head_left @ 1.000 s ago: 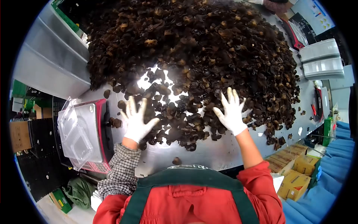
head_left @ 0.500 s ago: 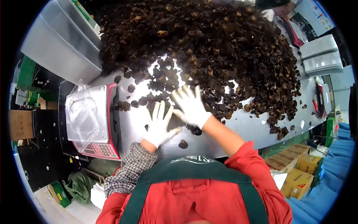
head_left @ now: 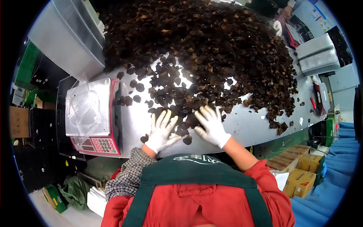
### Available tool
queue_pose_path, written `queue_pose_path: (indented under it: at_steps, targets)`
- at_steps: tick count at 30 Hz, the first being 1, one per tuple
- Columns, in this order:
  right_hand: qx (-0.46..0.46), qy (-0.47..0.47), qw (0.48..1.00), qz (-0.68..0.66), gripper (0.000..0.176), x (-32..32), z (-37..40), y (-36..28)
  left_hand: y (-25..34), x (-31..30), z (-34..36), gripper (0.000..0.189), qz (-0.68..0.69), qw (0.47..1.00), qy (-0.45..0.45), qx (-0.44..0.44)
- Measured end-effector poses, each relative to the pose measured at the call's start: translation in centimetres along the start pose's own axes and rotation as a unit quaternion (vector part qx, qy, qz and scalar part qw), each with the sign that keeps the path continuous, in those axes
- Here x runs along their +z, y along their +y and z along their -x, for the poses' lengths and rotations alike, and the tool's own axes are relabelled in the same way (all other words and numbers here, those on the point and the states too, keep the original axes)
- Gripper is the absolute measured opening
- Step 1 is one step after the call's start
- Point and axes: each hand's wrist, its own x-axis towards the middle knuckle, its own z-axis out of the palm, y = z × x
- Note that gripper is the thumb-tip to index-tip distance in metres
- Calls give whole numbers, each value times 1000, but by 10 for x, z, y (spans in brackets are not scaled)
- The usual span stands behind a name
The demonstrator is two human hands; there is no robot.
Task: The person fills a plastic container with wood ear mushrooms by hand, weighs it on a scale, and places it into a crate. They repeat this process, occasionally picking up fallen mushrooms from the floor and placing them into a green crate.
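Head view, 2 gloved hands (head_left: 159,134) (head_left: 213,128) outstretched, dark pieces (head_left: 182,132) between

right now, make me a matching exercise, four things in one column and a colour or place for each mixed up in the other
Things
1. left hand
2. right hand
3. apron
4. dark pieces

Colours and places
A. dark green
B. on the arm with a checked sleeve
C. heaped on the table
D. on the arm with a bare forearm

Pairs: 1-B, 2-D, 3-A, 4-C
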Motion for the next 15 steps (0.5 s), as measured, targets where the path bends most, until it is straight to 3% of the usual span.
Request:
queue_pose_path:
  at_steps: [4,5,7,9,12,13,15]
  targets:
    - [3,55,998,-27,59,-3,19,-9,-9,-23,46,90,14,995,70,-71]
    - [25,73,996,-32,59,-3,19,-8,-14,-21,64,97,-55,988,112,-95]
    - [50,104,993,-19,60,-1,1,-7,-23,-9,95,108,-31,979,126,-155]
    - [52,81,995,-7,62,5,-24,-19,-21,11,109,112,-12,984,73,-162]
    - [-52,-15,998,26,62,37,-31,-50,-2,13,79,114,15,990,51,-134]
    - [-64,17,998,-4,59,45,-26,-64,-1,17,68,114,38,989,81,-114]
    - [-115,-25,993,-24,55,42,-13,-73,1,14,49,112,35,992,76,-98]
